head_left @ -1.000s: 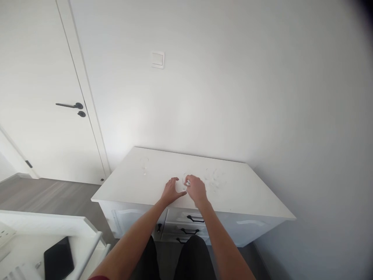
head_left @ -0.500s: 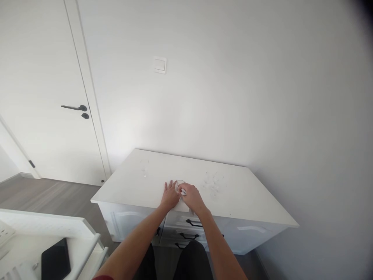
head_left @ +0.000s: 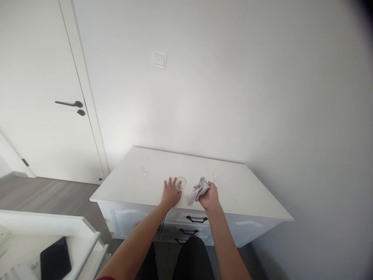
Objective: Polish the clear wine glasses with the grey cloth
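My left hand (head_left: pixel 170 193) rests on the white dresser top (head_left: pixel 151 182), its fingers against the foot of a small clear glass (head_left: pixel 181 182). To the right of that glass, my right hand (head_left: pixel 210 196) grips a crumpled light grey cloth (head_left: pixel 199 188), which hangs down onto the top. Two more clear glasses (head_left: pixel 215 175) stand behind the right hand. Another clear glass (head_left: pixel 144 165) stands alone at the far left of the top.
The dresser stands against a white wall with a light switch (head_left: pixel 159 60); its drawers have black handles (head_left: pixel 197 220). A white door with a black handle (head_left: pixel 69 104) is at left. A white shelf with a black tablet (head_left: pixel 55 258) sits at lower left.
My right hand has pulled the cloth away from the glass and moved right. The left hand has stayed by the glass, which now stands uncovered.
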Tool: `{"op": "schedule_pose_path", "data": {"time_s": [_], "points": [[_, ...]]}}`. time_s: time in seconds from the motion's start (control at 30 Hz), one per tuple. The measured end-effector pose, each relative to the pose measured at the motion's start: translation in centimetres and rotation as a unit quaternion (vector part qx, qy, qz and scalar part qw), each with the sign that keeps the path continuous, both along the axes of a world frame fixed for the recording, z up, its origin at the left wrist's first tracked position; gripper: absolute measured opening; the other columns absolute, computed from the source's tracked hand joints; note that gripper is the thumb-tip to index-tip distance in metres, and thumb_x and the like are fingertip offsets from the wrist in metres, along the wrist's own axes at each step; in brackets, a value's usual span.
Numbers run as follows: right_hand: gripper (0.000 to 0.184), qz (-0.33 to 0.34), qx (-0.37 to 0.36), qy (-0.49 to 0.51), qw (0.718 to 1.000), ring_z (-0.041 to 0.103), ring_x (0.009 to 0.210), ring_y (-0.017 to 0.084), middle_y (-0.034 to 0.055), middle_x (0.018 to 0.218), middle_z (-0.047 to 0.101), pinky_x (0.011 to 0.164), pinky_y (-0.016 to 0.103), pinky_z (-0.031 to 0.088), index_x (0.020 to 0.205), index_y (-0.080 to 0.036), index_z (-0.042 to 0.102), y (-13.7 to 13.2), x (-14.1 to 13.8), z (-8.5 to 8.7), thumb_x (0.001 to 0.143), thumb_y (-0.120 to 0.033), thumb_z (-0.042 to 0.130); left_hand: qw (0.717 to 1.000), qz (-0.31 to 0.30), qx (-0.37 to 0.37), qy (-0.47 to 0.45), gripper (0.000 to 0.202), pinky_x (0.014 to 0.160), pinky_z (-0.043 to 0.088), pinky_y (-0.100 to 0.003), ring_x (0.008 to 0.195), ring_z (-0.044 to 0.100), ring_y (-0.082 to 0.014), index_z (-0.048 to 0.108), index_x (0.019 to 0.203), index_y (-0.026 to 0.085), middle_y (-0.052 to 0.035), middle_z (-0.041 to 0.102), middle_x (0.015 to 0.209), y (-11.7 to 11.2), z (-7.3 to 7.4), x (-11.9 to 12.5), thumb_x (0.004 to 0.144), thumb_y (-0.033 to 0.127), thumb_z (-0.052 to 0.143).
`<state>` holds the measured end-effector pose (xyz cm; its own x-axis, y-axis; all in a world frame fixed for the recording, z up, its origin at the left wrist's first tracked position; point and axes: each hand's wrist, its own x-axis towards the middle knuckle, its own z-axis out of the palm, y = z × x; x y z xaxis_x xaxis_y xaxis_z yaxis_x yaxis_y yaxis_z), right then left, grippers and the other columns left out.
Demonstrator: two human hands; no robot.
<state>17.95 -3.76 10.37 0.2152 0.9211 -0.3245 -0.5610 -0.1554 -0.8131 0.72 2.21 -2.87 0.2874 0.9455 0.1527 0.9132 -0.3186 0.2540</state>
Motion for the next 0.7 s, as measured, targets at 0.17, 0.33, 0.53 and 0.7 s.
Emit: {"op": "schedule_pose_path", "data": {"time_s": [0.17, 0.33, 0.53, 0.7], "points": [[0.017, -0.052, 0.141, -0.199, 0.969, 0.062, 0.077, 0.021, 0.0015, 0.082, 0.061, 0.071, 0.033, 0.053, 0.094, -0.025, 0.047, 1.3, -0.1, 1.3, 0.08, -0.033, 0.052, 1.0, -0.004, 0.002, -0.002, 0.065, 0.128, 0.009, -0.066, 0.162, 0.015, -0.0419, 0.036, 0.164, 0.026, -0.0078, 0.028, 0.174, 0.2, -0.5, 0.1, 0.101, 0.04, 0.039], [0.026, 0.023, 0.284, -0.66, 0.695, 0.06, 0.101, 0.025, 0.0083, 0.108, 0.067, 0.087, 0.037, 0.046, 0.106, -0.023, 0.06, 0.5, -3.7, 1.0, 0.084, -0.015, 0.051, 1.0, -0.004, 0.029, -0.004, 0.068, 0.127, 0.013, -0.068, 0.161, 0.016, -0.0418, 0.033, 0.166, 0.024, -0.0108, 0.031, 0.173, 0.3, -1.3, 0.1, 0.099, 0.033, 0.046], [0.04, 0.142, 0.285, -0.779, 0.54, 0.063, 0.109, 0.024, 0.0095, 0.114, 0.072, 0.106, 0.043, 0.036, 0.126, -0.021, 0.059, -1.5, -5.8, 0.7, 0.092, -0.009, 0.043, 0.999, -0.012, 0.049, 0.001, 0.069, 0.127, 0.013, -0.067, 0.161, 0.017, -0.0412, 0.026, 0.167, 0.023, -0.0132, 0.035, 0.171, 0.0, -1.3, 0.3, 0.101, 0.031, 0.043], [0.06, 0.302, 0.203, -0.832, 0.418, 0.07, 0.1, 0.027, 0.0163, 0.116, 0.074, 0.1, 0.046, 0.04, 0.153, -0.017, 0.042, -0.1, -6.5, 4.5, 0.094, -0.015, 0.043, 1.0, -0.01, 0.004, 0.024, 0.069, 0.127, 0.008, -0.069, 0.162, 0.009, -0.0429, 0.028, 0.167, 0.025, -0.0105, 0.024, 0.175, 0.1, -0.7, 0.3, 0.1, 0.031, 0.044]]}}
